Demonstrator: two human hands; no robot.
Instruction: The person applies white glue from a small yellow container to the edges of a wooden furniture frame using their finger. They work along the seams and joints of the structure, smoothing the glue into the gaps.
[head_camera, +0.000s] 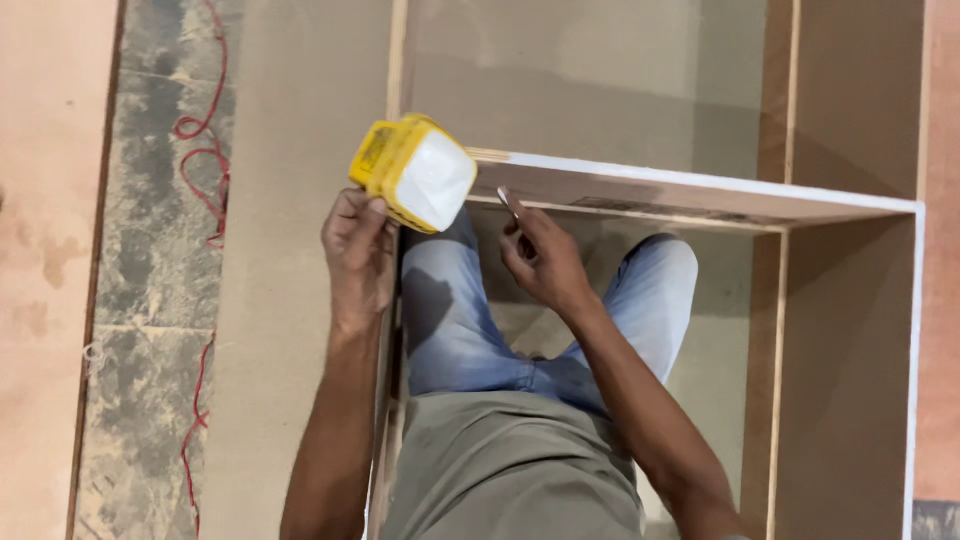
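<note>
the yellow container, white base up, is tilted over the cabinet frame's shelf edge, clamped in the left hand. the right hand pinches a small thin tool just beside it. red cord lies on the floor.

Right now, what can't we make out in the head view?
- Small item pinched in the right hand: too small to identify.
- Yellow container: contents hidden by its white bottom; the left hand covers part.
- Feet: hidden behind the shelf board.
- Red cord: both ends cut off by the frame edges.
</note>
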